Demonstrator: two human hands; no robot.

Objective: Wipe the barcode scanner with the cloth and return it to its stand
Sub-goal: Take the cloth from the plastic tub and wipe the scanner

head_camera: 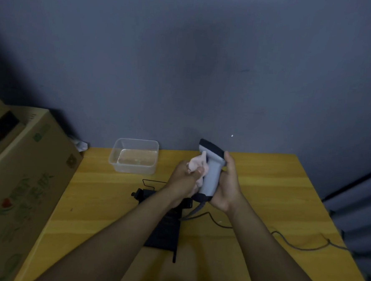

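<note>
Head view: barcode scanner (210, 174) inside right hand (227, 186).

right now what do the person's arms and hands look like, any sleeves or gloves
Both forearms are bare up to the bottom edge of the picture: no sleeves show. The left hand and right hand wear no gloves, and no rings, watch or wristband are visible.

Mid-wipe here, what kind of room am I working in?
Likely a stockroom or back-office packing corner, not a shop counter: a printed cardboard box stands beside the small wooden table, with a corded barcode scanner, its black stand, and bare grey wall.
</note>
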